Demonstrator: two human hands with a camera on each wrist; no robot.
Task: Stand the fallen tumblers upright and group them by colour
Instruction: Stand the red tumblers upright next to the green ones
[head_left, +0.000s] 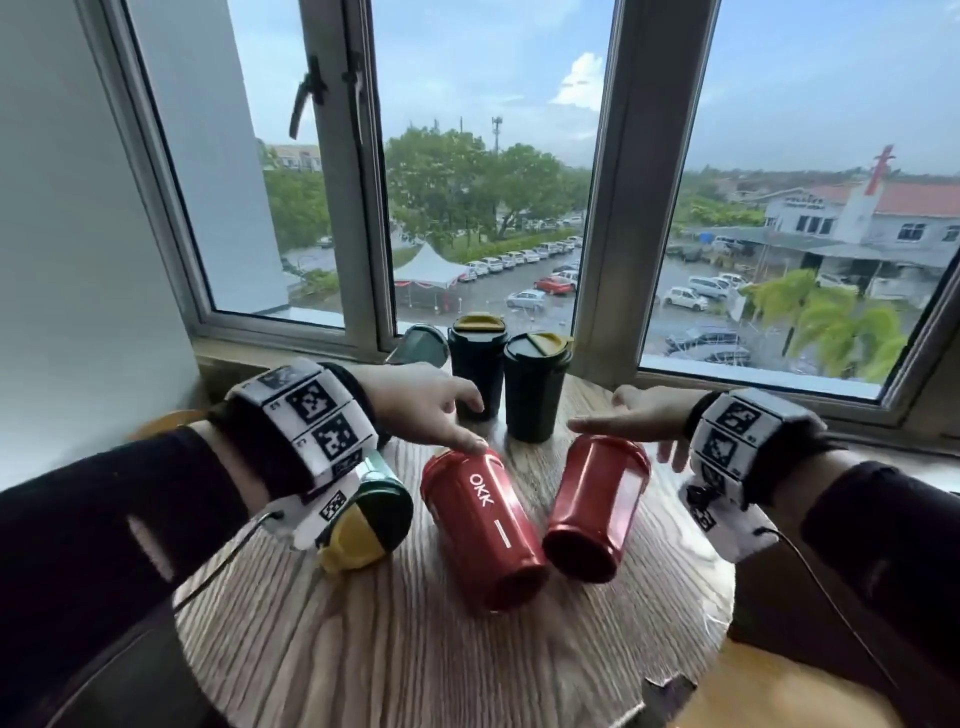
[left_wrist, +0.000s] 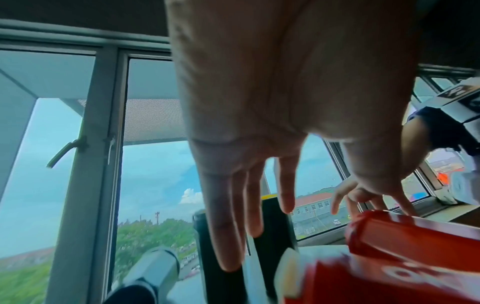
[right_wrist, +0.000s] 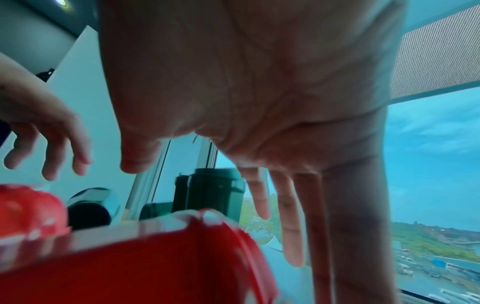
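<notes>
Both your hands hang open above the two fallen red tumblers, fingers straight and spread, gripping nothing. I judge they are poised that way to come down over the lid ends and tip both upright at once. Your left hand (head_left: 423, 405) has its fingertips at or just above the far end of the red tumbler marked OKK (head_left: 480, 525); I cannot tell whether they touch. Your right hand (head_left: 631, 415) hovers palm down over the lid end of the plain red tumbler (head_left: 597, 506), and the right wrist view shows a gap beneath it.

Nearest you on the counter (head_left: 363, 649), those two reds lie on their sides with bases toward you, close together but angled apart, so they are near to being a group once stood.

Left of them, under your left wrist, a green tumbler with a yellow lid (head_left: 371, 525) lies on its side, lid toward you.

Farther off, by the window, two dark green tumblers (head_left: 535, 389) stand upright side by side, apparently the green group begun. Another tumbler (head_left: 421, 345) lies just left of them, still to be stood.
</notes>
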